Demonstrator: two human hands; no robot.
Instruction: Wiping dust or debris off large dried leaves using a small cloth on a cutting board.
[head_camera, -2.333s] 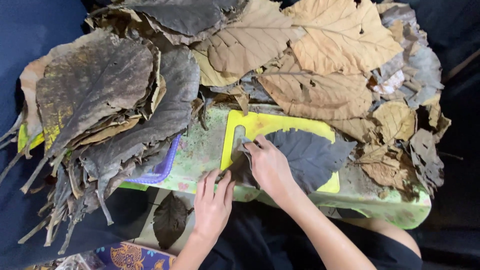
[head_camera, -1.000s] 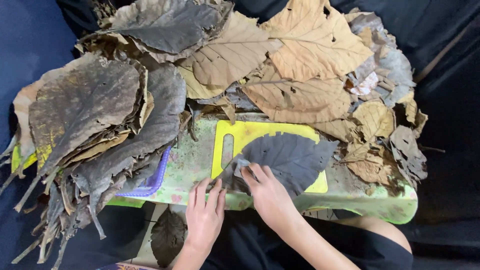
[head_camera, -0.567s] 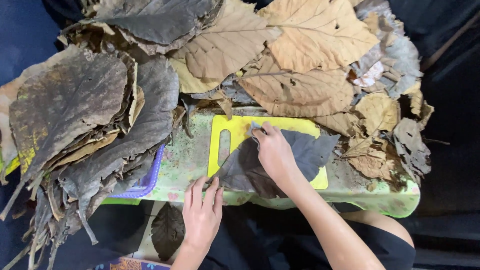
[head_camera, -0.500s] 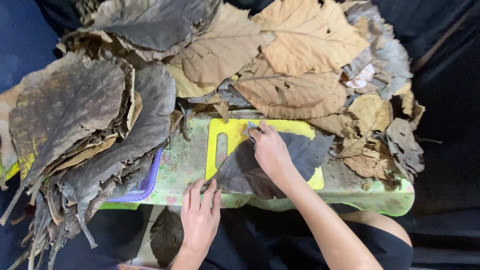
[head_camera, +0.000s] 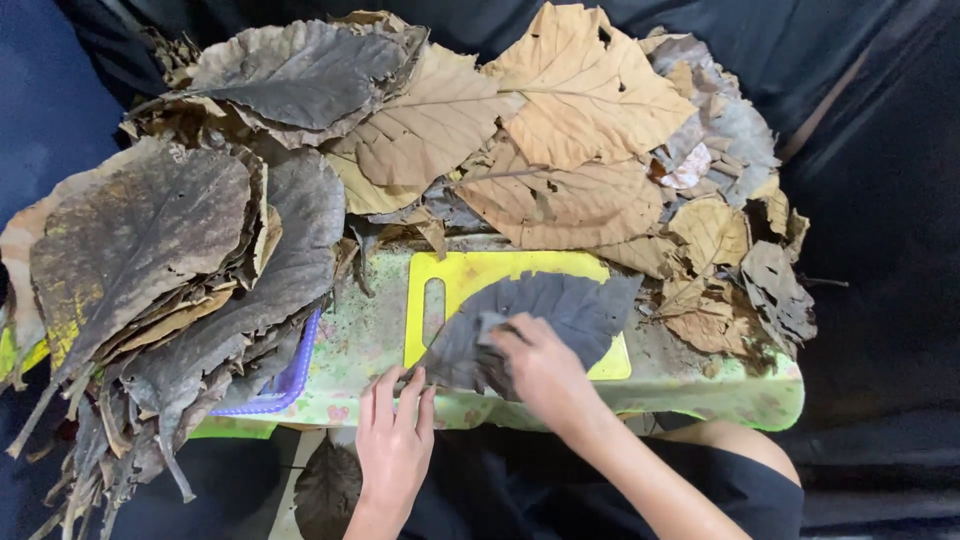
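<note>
The right hand (head_camera: 535, 360) presses a small grey cloth (head_camera: 487, 330) onto a dark grey leaf (head_camera: 560, 310), fingers curled together over the cloth. The leaf lies across a yellow cutting board (head_camera: 480, 272), its tip overhanging the board's right edge. The left hand (head_camera: 395, 440) lies flat, fingers slightly spread, touching the leaf's stalk end at the near edge of a pale green table (head_camera: 760, 395). A heap of dry brown leaves (head_camera: 560, 140) crowds the table's far and left sides; the only bare strip lies along the near edge.
</note>
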